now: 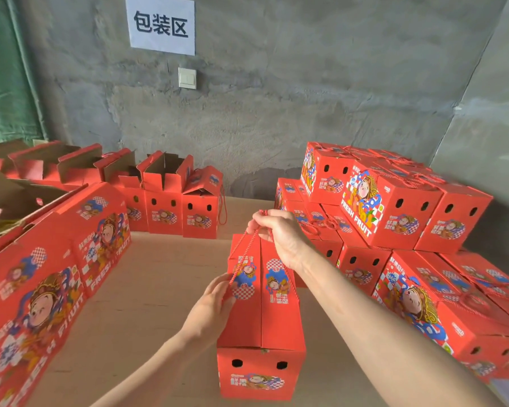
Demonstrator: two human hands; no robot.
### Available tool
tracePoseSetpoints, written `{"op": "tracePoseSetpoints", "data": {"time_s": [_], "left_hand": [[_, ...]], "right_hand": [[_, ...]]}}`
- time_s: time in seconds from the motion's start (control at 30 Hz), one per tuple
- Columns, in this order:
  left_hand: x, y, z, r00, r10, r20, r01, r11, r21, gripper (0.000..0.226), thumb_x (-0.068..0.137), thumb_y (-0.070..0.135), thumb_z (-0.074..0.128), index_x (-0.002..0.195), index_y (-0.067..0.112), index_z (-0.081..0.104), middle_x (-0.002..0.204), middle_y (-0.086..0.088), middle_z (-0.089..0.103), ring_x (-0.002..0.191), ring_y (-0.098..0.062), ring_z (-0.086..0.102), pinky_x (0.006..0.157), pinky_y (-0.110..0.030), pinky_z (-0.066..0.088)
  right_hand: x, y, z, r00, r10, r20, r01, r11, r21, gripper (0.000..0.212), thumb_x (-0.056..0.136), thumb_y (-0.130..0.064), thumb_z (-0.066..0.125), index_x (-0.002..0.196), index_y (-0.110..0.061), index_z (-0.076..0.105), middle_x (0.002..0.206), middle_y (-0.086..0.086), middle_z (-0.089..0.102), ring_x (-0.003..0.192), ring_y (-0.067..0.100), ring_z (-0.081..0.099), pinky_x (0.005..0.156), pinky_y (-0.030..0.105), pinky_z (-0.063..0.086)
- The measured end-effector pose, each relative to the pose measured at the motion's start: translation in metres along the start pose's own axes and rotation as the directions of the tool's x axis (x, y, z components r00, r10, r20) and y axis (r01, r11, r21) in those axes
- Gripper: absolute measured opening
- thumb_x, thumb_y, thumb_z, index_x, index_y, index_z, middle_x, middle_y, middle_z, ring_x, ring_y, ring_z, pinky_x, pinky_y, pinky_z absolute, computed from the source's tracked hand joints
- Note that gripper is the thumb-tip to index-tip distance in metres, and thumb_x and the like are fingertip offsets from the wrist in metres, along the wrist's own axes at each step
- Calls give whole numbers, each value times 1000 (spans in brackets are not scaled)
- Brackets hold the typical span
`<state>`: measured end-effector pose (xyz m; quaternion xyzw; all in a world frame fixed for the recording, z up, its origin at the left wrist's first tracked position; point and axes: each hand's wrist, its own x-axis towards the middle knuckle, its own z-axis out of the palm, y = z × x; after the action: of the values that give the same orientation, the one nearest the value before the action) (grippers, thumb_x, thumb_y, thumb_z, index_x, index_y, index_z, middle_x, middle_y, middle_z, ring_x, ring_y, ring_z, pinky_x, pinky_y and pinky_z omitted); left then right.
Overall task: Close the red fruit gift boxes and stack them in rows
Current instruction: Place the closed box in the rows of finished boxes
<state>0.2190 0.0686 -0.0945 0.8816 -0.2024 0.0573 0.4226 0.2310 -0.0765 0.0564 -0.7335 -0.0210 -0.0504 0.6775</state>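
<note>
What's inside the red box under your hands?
Contents hidden: the red box has its top flaps shut. The right hand pinches the rope handle above; the left hand pinches it lower.

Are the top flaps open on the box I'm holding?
No, flaps on the box lie flat, meeting mid-top; the right hand pinches its rope handle.

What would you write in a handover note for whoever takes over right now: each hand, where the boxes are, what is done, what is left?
Right hand pinches the top of the rope handle, raised over the middle box.
Left hand grips the same rope lower, at the box's top flap.
Done: that box's flaps meet; closed boxes stacked at right.
Left: stack this box; open boxes at back left need closing.
</note>
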Motion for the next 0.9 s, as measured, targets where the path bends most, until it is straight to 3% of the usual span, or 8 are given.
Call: {"op": "tracePoseSetpoints", "data": {"time_s": [0.13, 0.3, 0.4, 0.47, 0.57, 0.7, 0.83, 0.9], "left_hand": [[3, -15, 16, 995, -44, 91, 46, 999, -17, 59, 97, 14, 48, 148, 11, 20, 157, 3, 11, 143, -6, 13, 101, 0, 7], [9, -24, 25, 989, -114, 94, 129, 975, -183, 52, 97, 16, 50, 145, 16, 29, 157, 4, 12, 142, -10, 21, 114, -26, 23], [11, -25, 30, 991, -117, 58, 128, 961, -246, 51, 96, 12, 50, 143, 10, 31, 157, 0, 14, 142, -9, 19, 114, -27, 23], [10, -24, 32, 987, -159, 20, 159, 956, -247, 54, 96, 14, 51, 145, 8, 29, 156, -7, 17, 144, -13, 16, 113, -26, 21], [5, -20, 33, 980, -195, -37, 183, 961, -209, 56, 96, 19, 52, 145, 9, 29, 149, -11, 31, 137, -19, 31, 108, -24, 27], [2, 6, 25, 979, -171, -112, 138, 958, -252, 48, 94, 23, 55, 139, 14, 40, 137, -5, 50, 119, -17, 50, 95, -20, 37], [16, 48, 6, 986, -101, -132, 44, 924, -379, 60, 91, 32, 60, 143, 24, 33, 142, 1, 45, 129, -14, 43, 105, -25, 35], [24, 73, -4, 994, 72, -80, -101, 877, -470, 80, 84, 43, 64, 148, 38, 16, 152, 12, 26, 141, -4, 21, 112, -26, 26]], "right_hand": [[3, 17, -5, 999, 28, -18, -29, 997, -66, 24, 90, -5, 51, 69, -10, 59, 67, 6, 61, 74, 15, 59, 82, 32, 40], [4, 42, -6, 993, 112, -47, -113, 993, -27, 16, 89, 2, 49, 84, -8, 61, 66, 9, 62, 71, 20, 62, 76, 26, 45], [1, 47, 1, 961, 277, -21, -277, 949, -148, 17, 87, -2, 57, 71, -7, 61, 51, 6, 56, 45, 16, 55, 51, 20, 42], [8, 39, 5, 943, 312, -117, -331, 914, -234, 17, 84, -4, 61, 66, -6, 61, 41, 0, 46, 37, 15, 42, 47, 21, 33], [23, 17, 8, 926, 275, -260, -323, 932, -163, 21, 84, -3, 56, 64, -5, 57, 32, -5, 36, 36, 14, 34, 49, 26, 31], [33, -11, 5, 928, 215, -304, -257, 961, -106, 24, 85, 1, 53, 62, -3, 54, 33, -3, 35, 36, 15, 30, 48, 25, 27], [45, -62, -12, 940, 84, -330, -147, 975, -168, 25, 86, -4, 53, 61, -5, 54, 31, -5, 36, 27, 10, 31, 41, 17, 27], [53, -91, -28, 936, 17, -353, -81, 982, -169, 25, 85, -4, 53, 60, -6, 53, 33, -4, 37, 25, 9, 30, 37, 15, 25]]}}
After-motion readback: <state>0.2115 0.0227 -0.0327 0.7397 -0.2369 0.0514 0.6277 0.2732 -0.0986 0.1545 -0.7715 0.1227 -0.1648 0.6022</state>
